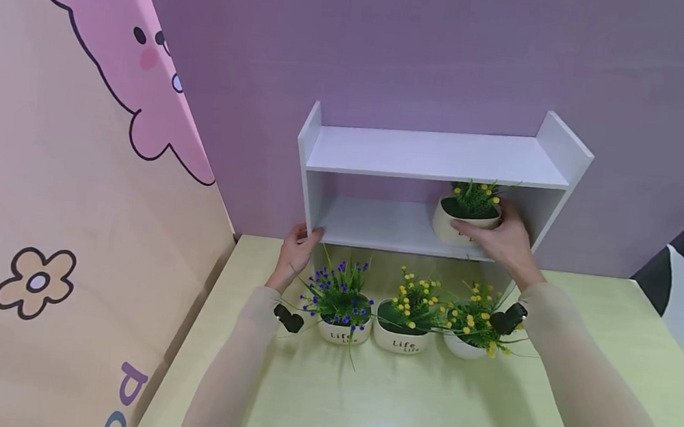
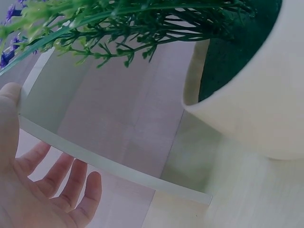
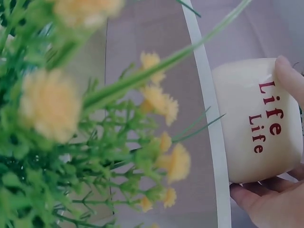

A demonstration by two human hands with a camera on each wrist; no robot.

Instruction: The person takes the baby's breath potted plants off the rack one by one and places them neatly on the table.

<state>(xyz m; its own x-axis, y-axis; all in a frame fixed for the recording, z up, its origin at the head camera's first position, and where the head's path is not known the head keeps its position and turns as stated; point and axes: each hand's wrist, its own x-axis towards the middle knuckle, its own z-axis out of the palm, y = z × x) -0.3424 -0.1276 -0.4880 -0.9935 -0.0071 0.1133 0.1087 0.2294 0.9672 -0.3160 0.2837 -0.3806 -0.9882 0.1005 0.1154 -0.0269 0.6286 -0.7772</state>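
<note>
My right hand (image 1: 507, 242) grips a cream flowerpot (image 1: 448, 232) with yellow flowers on the right part of the white shelf unit's (image 1: 372, 224) middle board. In the right wrist view, red "Life" lettering marks the same pot (image 3: 256, 123); my thumb lies along one side of it and the fingers along the other. At the unit's left upright, my left hand (image 1: 296, 256) holds the edge, thumb in front and fingers round the outer side. Close by that hand stands a cream pot with purple-blue flowers (image 1: 341, 289).
On the pale table (image 1: 360, 414), a cream pot of yellow flowers (image 1: 400, 341) and a white pot of yellow flowers (image 1: 465, 349) stand in front of the unit. The top board (image 1: 428, 154) has raised ends. A purple wall (image 1: 432, 50) rises behind; a patterned panel (image 1: 99, 231) borders the left.
</note>
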